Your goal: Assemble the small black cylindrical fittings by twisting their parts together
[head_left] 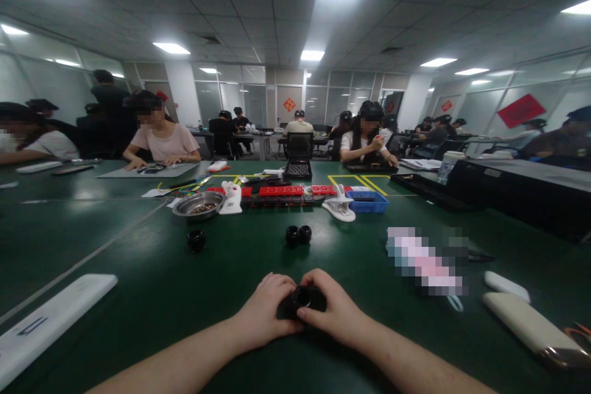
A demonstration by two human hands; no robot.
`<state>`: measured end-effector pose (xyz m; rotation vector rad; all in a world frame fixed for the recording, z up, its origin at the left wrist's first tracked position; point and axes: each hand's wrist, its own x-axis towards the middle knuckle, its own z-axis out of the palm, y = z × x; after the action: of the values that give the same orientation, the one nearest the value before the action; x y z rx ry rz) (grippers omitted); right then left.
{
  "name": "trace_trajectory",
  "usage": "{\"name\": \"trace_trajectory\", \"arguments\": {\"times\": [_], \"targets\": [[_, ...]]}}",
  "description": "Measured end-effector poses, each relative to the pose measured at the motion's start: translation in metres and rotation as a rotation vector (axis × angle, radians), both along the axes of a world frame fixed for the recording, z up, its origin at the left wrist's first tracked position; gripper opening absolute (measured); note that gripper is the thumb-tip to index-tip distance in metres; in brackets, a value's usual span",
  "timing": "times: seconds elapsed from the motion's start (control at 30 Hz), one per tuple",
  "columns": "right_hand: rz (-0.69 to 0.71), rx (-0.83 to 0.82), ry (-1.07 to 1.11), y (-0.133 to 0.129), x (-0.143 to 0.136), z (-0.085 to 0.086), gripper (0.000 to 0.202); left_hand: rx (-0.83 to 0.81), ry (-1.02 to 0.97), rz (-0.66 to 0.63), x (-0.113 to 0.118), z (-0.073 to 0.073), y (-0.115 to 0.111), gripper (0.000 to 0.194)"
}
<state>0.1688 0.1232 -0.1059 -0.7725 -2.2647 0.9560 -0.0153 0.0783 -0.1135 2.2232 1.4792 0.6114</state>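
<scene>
A small black cylindrical piece [302, 297] with a round opening in its top sits between my two hands, low over the green table [240, 246]. My left hand [265, 308] curls round its left side. From the right, the thumb and fingers of my right hand [333, 311] close on it. Its underside is hidden, so I cannot tell whether it touches the table. Two similar glossy black round pieces, one on the left [292, 234] and one on the right [305, 234], stand side by side beyond my hands. Another black round piece [196, 240] stands farther left.
A metal bowl [184, 209] holds small parts. Red strips [281, 191], white clamp-like tools [340, 204] and a blue bin [369, 203] line the middle. A white bar [55, 326] lies left; a beige case [526, 323] lies right. People work across the table.
</scene>
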Motion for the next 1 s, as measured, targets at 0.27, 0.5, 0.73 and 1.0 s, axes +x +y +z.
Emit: {"name": "trace_trajectory", "arguments": {"times": [0.27,0.5,0.73,1.0], "targets": [[0.088,-0.101,0.038,0.0004,0.0022,-0.0038,0.058,0.001,0.003,0.003,-0.0007,-0.0027,0.0023,0.041],[-0.069,-0.001,0.036,0.0015,-0.0003,-0.0024,0.033,-0.001,-0.006,0.008,0.0000,-0.0011,0.0011,0.040],[0.147,0.046,0.084,0.0028,0.0034,-0.0039,0.044,-0.007,-0.006,-0.007,-0.0009,-0.0005,-0.0002,0.046],[-0.051,0.055,0.004,-0.0023,0.0002,0.0006,0.030,0.007,0.007,0.010,0.0005,-0.0026,0.0008,0.038]]}}
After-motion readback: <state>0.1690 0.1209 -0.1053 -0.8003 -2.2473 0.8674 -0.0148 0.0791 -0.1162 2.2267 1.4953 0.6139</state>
